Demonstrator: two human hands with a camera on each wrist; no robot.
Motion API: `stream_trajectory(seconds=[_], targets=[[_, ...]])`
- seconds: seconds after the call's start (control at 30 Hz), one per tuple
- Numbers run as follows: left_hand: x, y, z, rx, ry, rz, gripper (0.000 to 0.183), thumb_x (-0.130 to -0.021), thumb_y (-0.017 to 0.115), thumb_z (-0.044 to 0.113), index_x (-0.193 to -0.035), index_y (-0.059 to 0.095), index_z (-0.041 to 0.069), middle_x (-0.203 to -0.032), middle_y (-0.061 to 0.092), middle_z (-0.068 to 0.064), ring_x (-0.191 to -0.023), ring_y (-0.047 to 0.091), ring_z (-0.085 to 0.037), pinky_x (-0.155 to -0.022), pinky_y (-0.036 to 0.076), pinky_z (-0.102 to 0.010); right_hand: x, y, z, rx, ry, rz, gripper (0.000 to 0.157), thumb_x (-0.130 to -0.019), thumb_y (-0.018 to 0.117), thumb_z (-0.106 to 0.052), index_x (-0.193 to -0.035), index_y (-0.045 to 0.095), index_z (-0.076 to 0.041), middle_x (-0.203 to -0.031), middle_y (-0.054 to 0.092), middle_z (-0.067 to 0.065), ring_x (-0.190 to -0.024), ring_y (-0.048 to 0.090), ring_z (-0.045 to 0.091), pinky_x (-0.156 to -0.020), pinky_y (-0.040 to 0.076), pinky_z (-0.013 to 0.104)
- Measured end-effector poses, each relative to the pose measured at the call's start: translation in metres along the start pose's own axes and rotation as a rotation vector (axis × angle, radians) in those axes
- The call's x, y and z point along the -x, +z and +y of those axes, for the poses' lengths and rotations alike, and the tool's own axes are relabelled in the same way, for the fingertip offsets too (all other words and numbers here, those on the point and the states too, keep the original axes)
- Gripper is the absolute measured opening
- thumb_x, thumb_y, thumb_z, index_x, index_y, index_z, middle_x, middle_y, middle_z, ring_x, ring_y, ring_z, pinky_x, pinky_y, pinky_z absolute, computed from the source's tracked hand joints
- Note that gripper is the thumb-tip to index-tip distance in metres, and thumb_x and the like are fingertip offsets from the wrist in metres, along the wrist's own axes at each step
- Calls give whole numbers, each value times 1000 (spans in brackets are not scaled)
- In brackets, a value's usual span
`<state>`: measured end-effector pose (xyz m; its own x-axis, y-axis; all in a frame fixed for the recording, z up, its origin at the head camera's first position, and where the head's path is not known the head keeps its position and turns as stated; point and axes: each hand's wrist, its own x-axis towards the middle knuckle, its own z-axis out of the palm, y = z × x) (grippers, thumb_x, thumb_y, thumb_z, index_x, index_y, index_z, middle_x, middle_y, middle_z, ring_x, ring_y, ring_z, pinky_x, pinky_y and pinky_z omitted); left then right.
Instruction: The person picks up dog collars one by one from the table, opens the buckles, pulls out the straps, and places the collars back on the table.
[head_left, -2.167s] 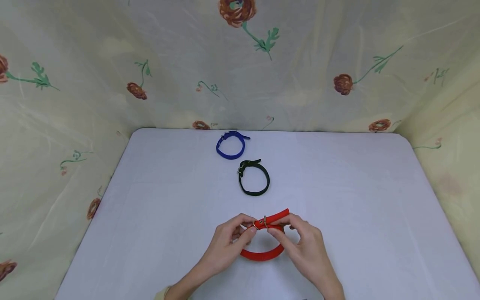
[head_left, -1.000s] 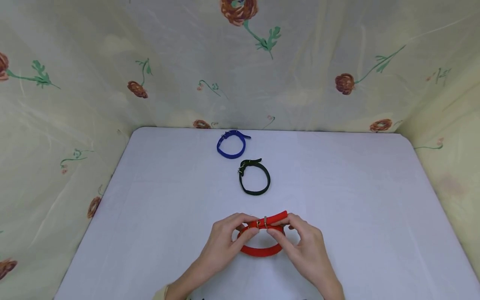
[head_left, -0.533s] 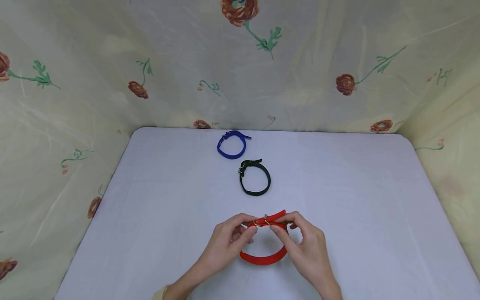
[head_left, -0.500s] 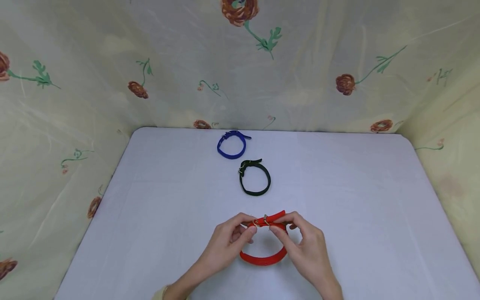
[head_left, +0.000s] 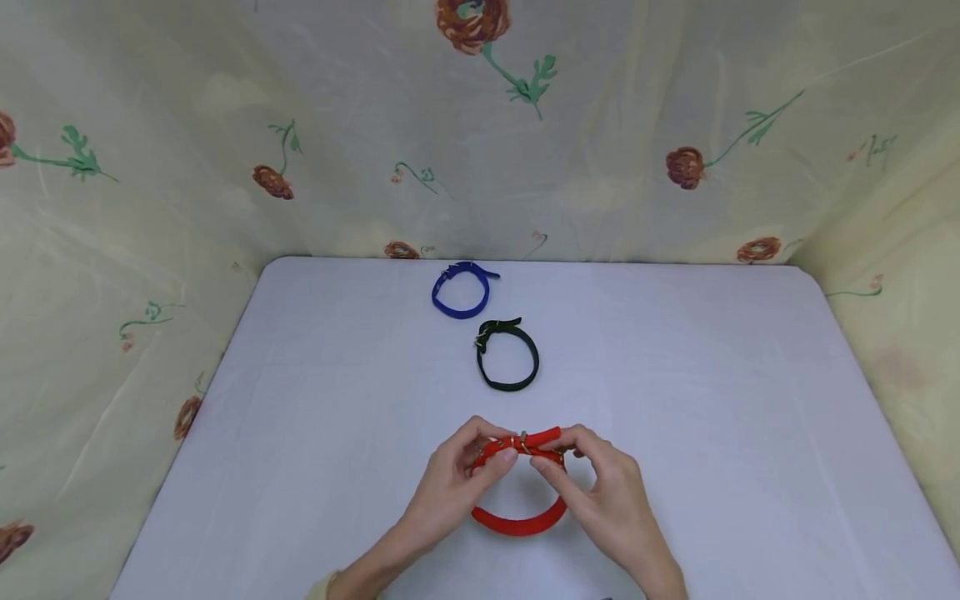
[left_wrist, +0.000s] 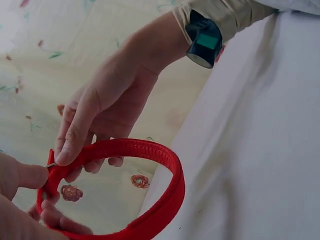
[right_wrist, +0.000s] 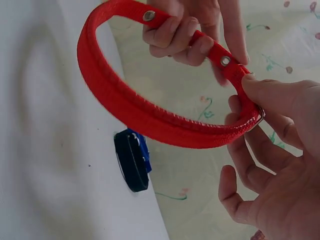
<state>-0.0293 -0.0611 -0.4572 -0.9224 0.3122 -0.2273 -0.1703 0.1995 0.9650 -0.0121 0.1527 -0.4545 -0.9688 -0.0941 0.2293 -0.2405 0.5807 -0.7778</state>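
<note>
While your left hand pinches the red buckle collar near eleven o'clock on its loop and your right hand pinches it near one, the metal buckle sits between them at twelve. The loop appears lifted over the white table, towards its six o'clock edge. You would do best to brace the buckle, lay both strap layers flat, and work the free strap tip in small, even tugs, so that nothing twists or snags

The held collar is red, the backdrop flowered
</note>
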Motion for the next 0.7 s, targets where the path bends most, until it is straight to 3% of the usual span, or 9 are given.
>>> stream_trajectory(seconds=[0.13, 0.27, 0.4, 0.5, 0.7], targets=[[0, 0, -1, 2, -4, 24, 27, -104, 73, 35, -131, 70, 31, -97, 60, -2, -79, 49, -11, -66, 41, -17, 0, 1, -1, 1, -34, 31, 34, -85, 91, -10, -111, 73, -23, -101, 78, -17, -92, 69, 1, -87, 58, 27], [0, 0, -2, -94, 24, 44, 24, -105, 70, 39, -129, 69, 34, -99, 64, 0, -85, 55, -13, -69, 45, -20, 0, 0, 0, -14, -62, 57, 35, -85, 91, -8, -112, 74, -24, -103, 79, -17, -93, 70, 2, -87, 56, 26], [0, -2, -2, -182, 88, 55, 24, -107, 67, 37, -128, 68, 25, -112, 75, 1, -92, 64, -11, -83, 55, -22, 0, -2, 2, -15, -72, 75, 37, -84, 91, -7, -112, 75, -25, -104, 79, -17, -93, 71, 2, -87, 54, 25], [2, -3, -1, -193, 114, 35, 25, -109, 65, 32, -130, 66, 18, -117, 78, -6, -94, 67, -10, -92, 58, -25, 1, -3, 3, -7, -68, 74, 38, -84, 92, -6, -112, 75, -26, -104, 79, -17, -93, 70, 2, -87, 54, 24], [2, -3, -2, -208, 109, 16, 25, -109, 64, 36, -131, 67, 24, -93, 70, -2, -86, 62, -10, -81, 56, -26, 2, -2, 3, -6, -72, 49, 40, -84, 91, -6, -113, 74, -26, -105, 78, -18, -94, 70, 2, -88, 55, 27]])
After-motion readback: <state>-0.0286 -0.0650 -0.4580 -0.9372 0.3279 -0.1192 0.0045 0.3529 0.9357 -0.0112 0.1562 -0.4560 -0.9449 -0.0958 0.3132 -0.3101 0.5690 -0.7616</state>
